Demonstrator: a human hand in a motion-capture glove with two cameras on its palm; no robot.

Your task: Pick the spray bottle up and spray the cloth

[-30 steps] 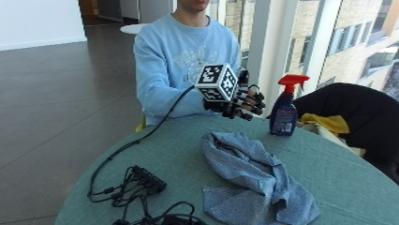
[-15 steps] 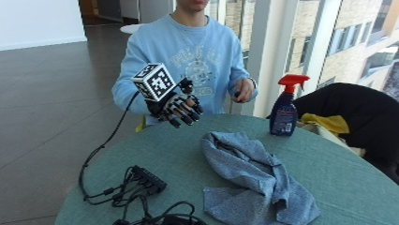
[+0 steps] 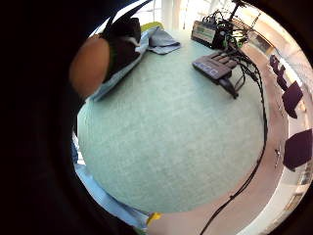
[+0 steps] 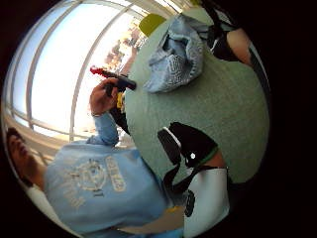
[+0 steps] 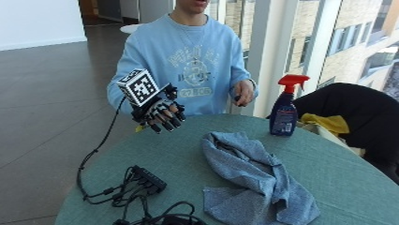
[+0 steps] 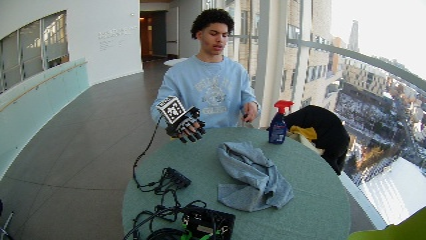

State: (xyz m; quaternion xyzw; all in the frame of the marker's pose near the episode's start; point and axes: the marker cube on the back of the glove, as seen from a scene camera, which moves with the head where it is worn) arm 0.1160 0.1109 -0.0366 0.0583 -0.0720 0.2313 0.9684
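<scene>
Above the near-person edge of the round green table (image 5: 187, 154) we see the gloved right hand (image 5: 161, 112) raised in the air, forearm bent up from the elbow, palm turned down toward the tabletop. Its fingers (image 5: 169, 123) hang loosely curled and slightly apart, and they hold nothing; nothing touches them.

Going from largest to smallest, the table spreads out below and beyond the fingertips, one in number. On it lies one crumpled blue-grey cloth (image 5: 249, 180), well apart from the fingers, off toward the thumb side of the hand and further out across the table; the thumb side palm view shows it bunched on the green surface (image 4: 176, 57). One spray bottle (image 5: 285, 108), dark blue with a red trigger head, stands upright at the table's far edge, still further from the fingers than the cloth and past the person's other side. We count one bare hand (image 5: 242, 93), lifted at chest height between the gloved fingers and the bottle; in the thumb side palm view it appears close against the bottle's red head (image 4: 106, 74), though we cannot tell whether it touches. One small black box with cables (image 5: 148, 178) sits on the table below the fingertips, apart from them, nearer the camera.
</scene>
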